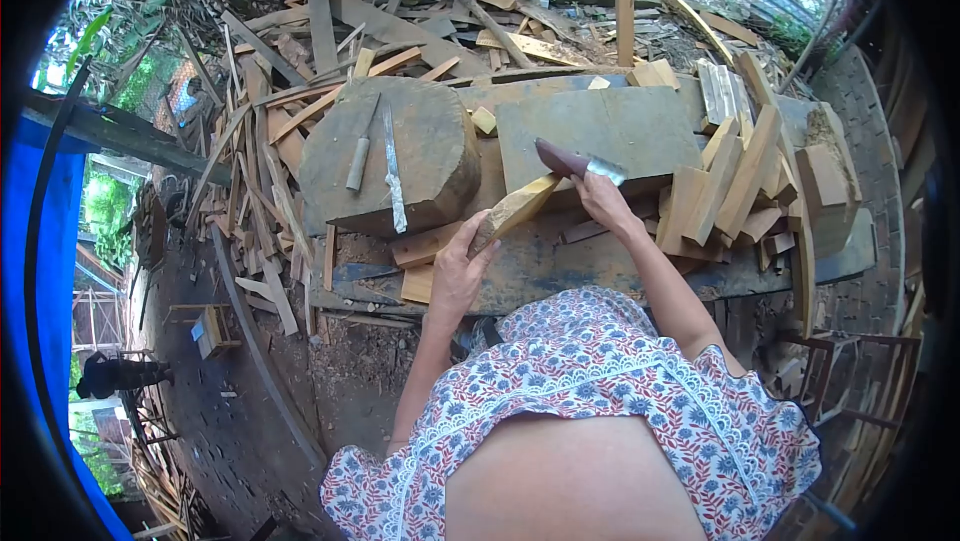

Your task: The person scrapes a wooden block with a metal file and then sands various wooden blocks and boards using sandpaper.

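My left hand [458, 276] is closed round the near end of a tapered piece of wood [512, 213], which slants up and away to the right. In my right hand [603, 203] is a short bladed tool with a dark reddish-brown pointed part [562, 159] and a shiny metallic part [606, 172]. The brown part lies right at the far tip of the wood. Which part of the tool is blade or handle I cannot tell. Beyond it stands a flat-topped wooden block [600, 126].
A round chopping block [390, 146] at left carries a knife with a pale handle [358, 163] and a long blade with a wrapped handle [397, 203]. Cut wood blocks [735, 181] are heaped at right. Scrap wood [420, 36] piles up behind. A distant person [120, 375] is at far left.
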Demonstrator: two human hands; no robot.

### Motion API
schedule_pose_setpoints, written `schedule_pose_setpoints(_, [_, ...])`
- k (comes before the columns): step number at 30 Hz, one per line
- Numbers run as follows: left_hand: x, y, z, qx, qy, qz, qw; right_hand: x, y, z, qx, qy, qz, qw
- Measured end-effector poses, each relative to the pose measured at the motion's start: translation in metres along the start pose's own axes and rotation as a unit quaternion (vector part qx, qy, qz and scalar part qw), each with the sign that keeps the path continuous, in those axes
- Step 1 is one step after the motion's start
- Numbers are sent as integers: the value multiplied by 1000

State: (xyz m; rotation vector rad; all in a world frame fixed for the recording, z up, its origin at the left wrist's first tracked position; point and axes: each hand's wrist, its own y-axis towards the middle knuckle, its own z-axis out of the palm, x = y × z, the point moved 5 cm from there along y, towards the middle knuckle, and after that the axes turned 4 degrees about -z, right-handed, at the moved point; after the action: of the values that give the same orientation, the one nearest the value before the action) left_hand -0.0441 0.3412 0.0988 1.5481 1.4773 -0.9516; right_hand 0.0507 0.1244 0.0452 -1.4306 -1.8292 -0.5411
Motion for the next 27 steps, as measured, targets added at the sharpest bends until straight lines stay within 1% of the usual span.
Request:
schedule_pose_setpoints(2, [-6, 4, -3, 9, 0, 6, 1000, -4, -3, 0, -15, -5, 19, 1000])
schedule_pose_setpoints(4, [-13, 13, -5, 61, 13, 54, 997, 12, -11, -4, -77, 20, -51, 996])
schedule_pose_setpoints(5, [-18, 17, -5, 62, 21, 73, 995, 17, -14, -4, -112, 45, -113, 986])
schedule_pose_setpoints(6, [-21, 22, -8, 63, 22, 75, 995, 18, -17, -3, -114, 46, -113, 986])
schedule_pose_setpoints(8, [-33, 29, -8, 124, 107, 145, 976, 22, -22, 1, -87, 66, -145, 983])
schedule_pose_setpoints(9, [-35, 30, -6, 138, 128, 136, 973, 25, -25, 2, -66, 55, -156, 984])
schedule_pose_setpoints(10, [-38, 29, -5, 139, 128, 138, 972, 28, -29, 1, -68, 55, -156, 984])
schedule_pose_setpoints(12, [-47, 28, -2, 136, 164, 166, 963, 37, -36, -1, -57, 89, -186, 977])
schedule_pose_setpoints(16, [-58, 30, -9, 133, 147, 181, 963, 46, -45, -11, -83, 111, -200, 970])
schedule_pose_setpoints(20, [-55, 43, -8, 158, 165, 187, 955, 50, -44, -16, -86, 95, -191, 973])
schedule_pose_setpoints(22, [-48, 48, -3, 179, 196, 203, 943, 45, -41, -8, -91, 86, -224, 967])
schedule_pose_setpoints(26, [-39, 50, -5, 182, 199, 212, 939, 44, -49, -4, -85, 91, -218, 968])
schedule_pose_setpoints(27, [-33, 53, -8, 149, 150, 205, 956, 45, -50, -3, -81, 91, -214, 969])
